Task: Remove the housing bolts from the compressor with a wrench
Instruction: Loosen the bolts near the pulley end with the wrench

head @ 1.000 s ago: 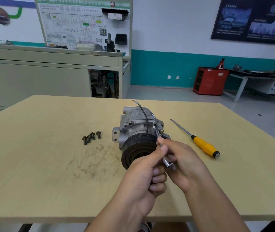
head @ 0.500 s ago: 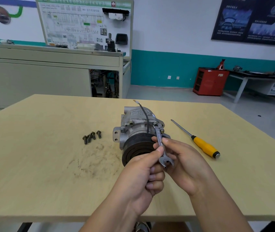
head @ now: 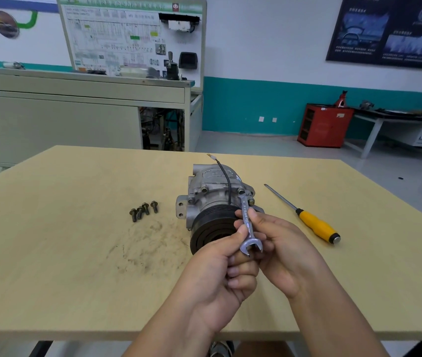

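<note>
A grey metal compressor (head: 212,191) with a black pulley (head: 211,229) at its near end lies in the middle of the wooden table (head: 50,253). A small double-ended open wrench (head: 248,225) has its far jaw at a bolt (head: 240,191) on the housing's upper right. My left hand (head: 220,269) pinches the wrench shaft from the left. My right hand (head: 279,251) pinches it from the right, just in front of the pulley. Several removed bolts (head: 143,210) lie in a row to the left of the compressor.
A screwdriver (head: 307,217) with a yellow handle lies to the right of the compressor. A dirty smudge (head: 148,251) marks the table in front of the loose bolts. Beyond the table stand a grey workbench (head: 76,117) and a red cabinet (head: 324,124).
The wrench's near end has swung up and a little left, so the shaft now stands steeper, with both hands following it. The compressor and the loose bolts have not moved.
</note>
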`<move>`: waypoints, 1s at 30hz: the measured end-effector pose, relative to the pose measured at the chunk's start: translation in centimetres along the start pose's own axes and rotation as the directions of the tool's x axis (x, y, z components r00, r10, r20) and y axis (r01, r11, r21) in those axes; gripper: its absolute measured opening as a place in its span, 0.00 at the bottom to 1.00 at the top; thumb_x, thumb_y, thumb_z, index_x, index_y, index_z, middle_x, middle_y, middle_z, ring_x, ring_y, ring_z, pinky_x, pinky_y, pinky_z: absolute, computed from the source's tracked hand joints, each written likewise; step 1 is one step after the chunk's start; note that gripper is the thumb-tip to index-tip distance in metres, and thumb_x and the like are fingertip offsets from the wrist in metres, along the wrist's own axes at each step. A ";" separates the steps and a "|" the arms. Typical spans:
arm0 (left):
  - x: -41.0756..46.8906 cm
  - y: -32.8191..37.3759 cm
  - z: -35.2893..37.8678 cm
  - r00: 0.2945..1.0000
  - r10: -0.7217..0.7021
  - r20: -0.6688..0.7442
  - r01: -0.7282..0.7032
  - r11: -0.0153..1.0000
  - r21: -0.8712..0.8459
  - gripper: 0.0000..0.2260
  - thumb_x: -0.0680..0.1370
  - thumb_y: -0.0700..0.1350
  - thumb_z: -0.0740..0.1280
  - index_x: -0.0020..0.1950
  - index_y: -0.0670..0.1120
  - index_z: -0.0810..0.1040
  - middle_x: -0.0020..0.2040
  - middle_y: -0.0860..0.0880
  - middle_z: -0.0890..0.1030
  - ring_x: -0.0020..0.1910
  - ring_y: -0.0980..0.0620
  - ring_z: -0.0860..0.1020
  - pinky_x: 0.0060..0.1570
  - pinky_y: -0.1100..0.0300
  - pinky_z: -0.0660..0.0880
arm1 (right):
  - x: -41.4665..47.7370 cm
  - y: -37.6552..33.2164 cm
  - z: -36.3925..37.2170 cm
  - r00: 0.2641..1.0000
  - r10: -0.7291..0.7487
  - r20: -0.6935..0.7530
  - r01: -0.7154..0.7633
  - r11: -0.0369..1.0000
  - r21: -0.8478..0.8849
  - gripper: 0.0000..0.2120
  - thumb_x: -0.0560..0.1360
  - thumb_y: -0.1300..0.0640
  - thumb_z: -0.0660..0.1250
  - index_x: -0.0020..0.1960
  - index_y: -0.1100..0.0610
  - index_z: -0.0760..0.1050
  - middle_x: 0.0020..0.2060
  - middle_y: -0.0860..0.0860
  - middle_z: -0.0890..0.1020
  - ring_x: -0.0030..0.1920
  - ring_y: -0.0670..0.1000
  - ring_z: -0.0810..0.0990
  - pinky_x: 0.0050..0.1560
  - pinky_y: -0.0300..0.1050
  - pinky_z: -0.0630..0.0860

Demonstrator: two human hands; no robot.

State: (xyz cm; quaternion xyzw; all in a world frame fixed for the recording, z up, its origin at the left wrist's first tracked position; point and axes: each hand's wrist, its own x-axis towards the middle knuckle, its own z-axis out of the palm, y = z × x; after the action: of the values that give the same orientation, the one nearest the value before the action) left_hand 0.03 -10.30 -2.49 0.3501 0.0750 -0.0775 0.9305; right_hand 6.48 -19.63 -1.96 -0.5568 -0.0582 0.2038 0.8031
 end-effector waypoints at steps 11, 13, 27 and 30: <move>0.2 -1.1 -0.4 0.999 0.017 -0.029 -0.018 1.000 -0.018 0.09 0.68 0.44 0.67 0.31 0.41 0.82 0.24 0.51 0.67 0.20 0.60 0.58 0.17 0.72 0.55 | 0.2 0.8 -1.1 0.996 0.087 -0.017 -0.088 0.992 -0.088 0.17 0.62 0.45 0.69 0.34 0.60 0.84 0.20 0.49 0.70 0.25 0.47 0.64 0.33 0.41 0.62; 0.2 -1.3 -0.4 0.999 0.010 -0.034 -0.011 0.999 -0.042 0.11 0.69 0.45 0.66 0.30 0.41 0.82 0.21 0.51 0.67 0.20 0.60 0.58 0.18 0.72 0.54 | 0.1 0.9 -1.5 0.991 0.130 0.025 -0.127 0.985 -0.117 0.18 0.61 0.44 0.69 0.35 0.58 0.85 0.26 0.49 0.77 0.26 0.47 0.64 0.32 0.40 0.61; 0.6 -2.8 0.0 0.996 0.015 -0.088 -0.010 0.998 0.059 0.11 0.69 0.49 0.68 0.42 0.41 0.79 0.26 0.52 0.60 0.22 0.59 0.57 0.20 0.70 0.57 | 0.1 0.1 -1.8 0.984 0.176 0.004 -0.176 0.984 -0.029 0.10 0.62 0.53 0.70 0.27 0.58 0.81 0.24 0.53 0.77 0.23 0.46 0.74 0.24 0.35 0.72; 0.8 -2.6 0.0 0.994 0.053 -0.100 -0.042 0.993 0.109 0.09 0.66 0.47 0.69 0.41 0.44 0.76 0.25 0.53 0.60 0.22 0.59 0.57 0.20 0.70 0.56 | 0.2 0.0 -1.9 0.989 0.143 -0.034 -0.143 0.990 -0.004 0.12 0.67 0.56 0.69 0.27 0.59 0.80 0.25 0.54 0.79 0.22 0.46 0.75 0.22 0.35 0.71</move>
State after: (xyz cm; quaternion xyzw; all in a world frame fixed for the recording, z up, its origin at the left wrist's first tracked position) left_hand 0.26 -12.29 -4.28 0.4043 0.1102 -0.0410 0.9070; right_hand 7.23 -21.18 -2.70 -0.5657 -0.0054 0.2511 0.7854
